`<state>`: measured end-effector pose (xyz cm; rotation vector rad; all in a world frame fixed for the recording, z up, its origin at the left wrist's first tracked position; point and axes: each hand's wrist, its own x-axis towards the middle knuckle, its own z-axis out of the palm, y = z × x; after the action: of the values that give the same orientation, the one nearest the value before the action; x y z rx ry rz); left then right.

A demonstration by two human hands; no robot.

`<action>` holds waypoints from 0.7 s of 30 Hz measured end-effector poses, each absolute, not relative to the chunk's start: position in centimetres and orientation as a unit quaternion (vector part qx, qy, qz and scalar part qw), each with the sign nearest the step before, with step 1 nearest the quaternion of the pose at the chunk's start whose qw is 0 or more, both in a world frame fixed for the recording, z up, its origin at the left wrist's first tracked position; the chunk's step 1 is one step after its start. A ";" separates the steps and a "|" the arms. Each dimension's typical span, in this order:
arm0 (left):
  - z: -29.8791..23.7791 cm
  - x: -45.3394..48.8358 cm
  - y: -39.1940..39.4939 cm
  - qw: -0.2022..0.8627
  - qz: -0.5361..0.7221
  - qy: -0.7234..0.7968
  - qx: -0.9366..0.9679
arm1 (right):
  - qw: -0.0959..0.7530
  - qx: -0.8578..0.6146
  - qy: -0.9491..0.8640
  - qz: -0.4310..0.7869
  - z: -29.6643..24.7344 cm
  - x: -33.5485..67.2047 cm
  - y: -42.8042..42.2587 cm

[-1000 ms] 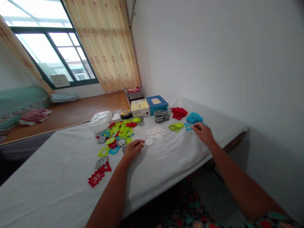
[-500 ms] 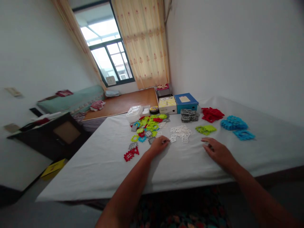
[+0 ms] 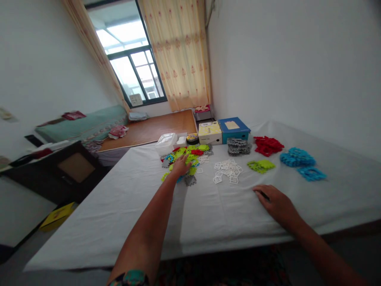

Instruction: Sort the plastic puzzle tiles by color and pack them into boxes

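Two hands of mine are out on the cloth [image 3: 125,206]. My left hand [image 3: 181,166] lies on the mixed pile [image 3: 194,152], fingers down among the pieces, and I cannot tell whether they grip one. My right hand [image 3: 275,202] rests flat and slack, palm down, near the white pieces [image 3: 228,171] and green pile [image 3: 261,165], with the grey pile [image 3: 238,146], red pile [image 3: 268,145] and blue pile [image 3: 297,157] beyond.

Teal, orange-flecked patterned short sleeve [image 3: 131,277]
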<state>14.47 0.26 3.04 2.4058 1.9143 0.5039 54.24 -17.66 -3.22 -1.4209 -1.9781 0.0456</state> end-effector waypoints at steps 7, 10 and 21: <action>2.5 14.9 -0.4 0.011 0.087 0.570 0.817 | 0.340 -0.550 -0.762 0.030 -2.5 53.9 -17.8; 2.9 13.6 -1.5 0.018 0.060 0.527 0.847 | 0.344 -0.552 -0.759 0.035 -2.4 53.9 -17.7; 3.1 17.9 -8.0 -0.074 0.212 0.496 0.839 | 0.369 -0.526 -0.746 0.178 2.3 49.8 -16.9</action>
<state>17.86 -8.03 3.10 2.7681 1.6365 0.6981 49.78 -16.91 2.27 -1.3493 -1.9139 0.4568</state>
